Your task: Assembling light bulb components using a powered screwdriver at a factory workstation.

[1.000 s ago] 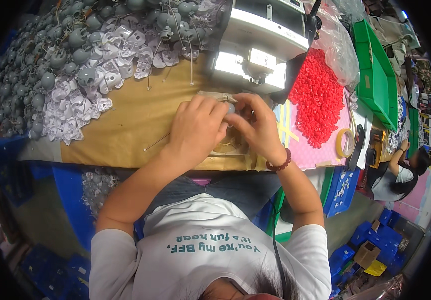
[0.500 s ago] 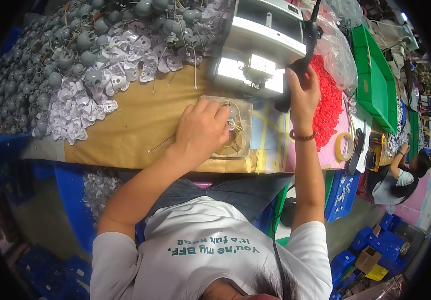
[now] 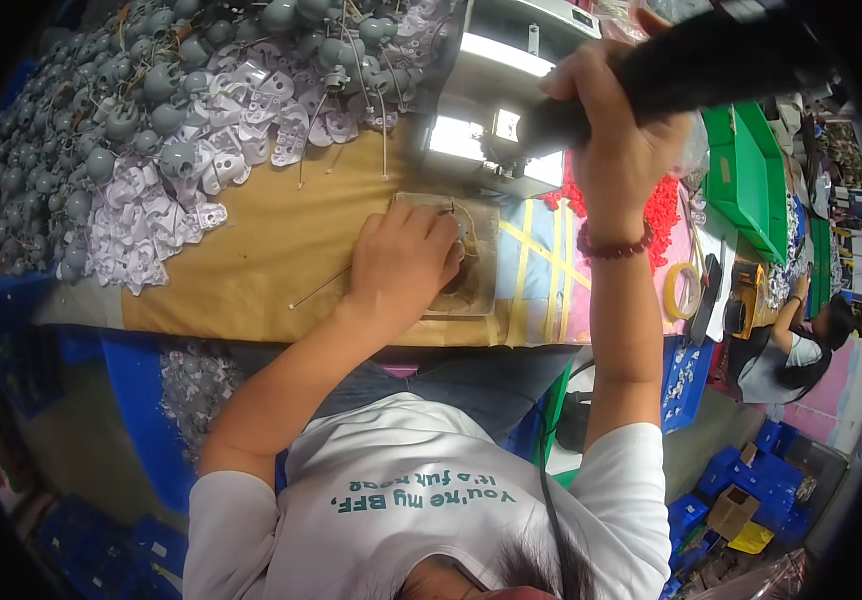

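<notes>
My left hand (image 3: pixel 403 262) is curled over a square block fixture (image 3: pixel 481 295), its fingers closed on a small grey rounded part that they mostly hide. My right hand (image 3: pixel 633 160) is wrapped round a thick black electric screwdriver (image 3: pixel 696 75), smeared by motion. The tool lies slanted, its lower end in front of the bright metal front of a white box-shaped machine (image 3: pixel 541 85). Whether that end touches the machine I cannot tell. A thin wire with a small tip (image 3: pixel 319 288) lies on the brown table cover beside my left wrist.
Grey ball-shaped parts (image 3: pixel 41 190) and white plastic pieces (image 3: pixel 131 240) are heaped at left. Red small parts (image 3: pixel 663 215), a green tray (image 3: pixel 746 180) and a tape roll (image 3: pixel 682 290) lie at right. Another person (image 3: pixel 781 350) sits farther right. Blue bins (image 3: pixel 741 480) stand below.
My right hand has closed round the black screwdriver and swung it from upright to slanted, over the red parts. My left hand stays at the fixture.
</notes>
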A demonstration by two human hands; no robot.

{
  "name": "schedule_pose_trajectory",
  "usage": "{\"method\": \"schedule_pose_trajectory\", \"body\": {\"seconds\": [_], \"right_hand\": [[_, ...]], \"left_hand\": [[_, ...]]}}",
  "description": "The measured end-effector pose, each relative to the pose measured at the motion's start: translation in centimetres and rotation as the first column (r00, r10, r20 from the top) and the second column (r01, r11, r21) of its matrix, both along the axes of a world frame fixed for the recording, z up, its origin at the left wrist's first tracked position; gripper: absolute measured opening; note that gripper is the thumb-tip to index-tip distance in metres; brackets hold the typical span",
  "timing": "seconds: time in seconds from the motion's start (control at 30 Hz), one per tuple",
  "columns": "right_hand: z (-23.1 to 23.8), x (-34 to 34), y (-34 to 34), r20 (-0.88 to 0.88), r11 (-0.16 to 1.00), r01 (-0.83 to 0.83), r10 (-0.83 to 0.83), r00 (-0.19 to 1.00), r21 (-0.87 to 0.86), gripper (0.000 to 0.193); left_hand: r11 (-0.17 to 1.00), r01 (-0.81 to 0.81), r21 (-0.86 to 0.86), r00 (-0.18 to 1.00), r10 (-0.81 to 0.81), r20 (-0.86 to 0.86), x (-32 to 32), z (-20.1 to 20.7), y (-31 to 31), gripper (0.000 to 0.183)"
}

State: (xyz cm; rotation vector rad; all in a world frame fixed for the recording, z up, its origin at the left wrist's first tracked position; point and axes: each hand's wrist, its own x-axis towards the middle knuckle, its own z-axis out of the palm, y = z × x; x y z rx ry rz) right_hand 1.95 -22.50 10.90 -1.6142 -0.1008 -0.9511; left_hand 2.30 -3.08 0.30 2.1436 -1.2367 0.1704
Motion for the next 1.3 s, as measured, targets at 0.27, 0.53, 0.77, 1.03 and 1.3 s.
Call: {"method": "schedule_pose_trajectory", "body": {"seconds": [0.27, 0.53, 0.77, 1.03, 1.3], "right_hand": [[-1.4, 0.3, 2.3, -0.212, 0.959, -0.064, 0.126, 0.969, 0.277, 0.02], [-3.0, -4.1, 5.1, -0.178, 0.984, -0.174, 0.175, 0.968, 0.023, 0.073], [-4.6, -4.4, 5.5, -0.148, 0.981, -0.194, 0.192, 0.97, 0.002, 0.079], [-5.0, -5.0, 5.5, -0.237, 0.915, -0.189, 0.106, 0.966, -0.358, 0.06], [-7.3, -6.3, 5.3, -0.265, 0.794, -0.1, -0.079, 0.961, -0.6, 0.026]], "left_hand": [[0.996, 0.014, 0.087, 0.999, -0.01, -0.05, 0.3, 0.0, 0.4, 0.036], [0.999, 0.004, -0.034, 0.999, -0.006, -0.044, 0.3, -0.1, 0.4, 0.029], [1.0, 0.008, 0.002, 0.998, -0.008, -0.06, 0.4, -0.3, 0.5, 0.029], [0.999, 0.038, -0.024, 0.993, -0.041, -0.109, 0.9, 0.0, 0.7, 0.032], [0.996, 0.054, -0.076, 0.99, -0.063, -0.122, 1.0, -0.4, 0.5, 0.031]]}}
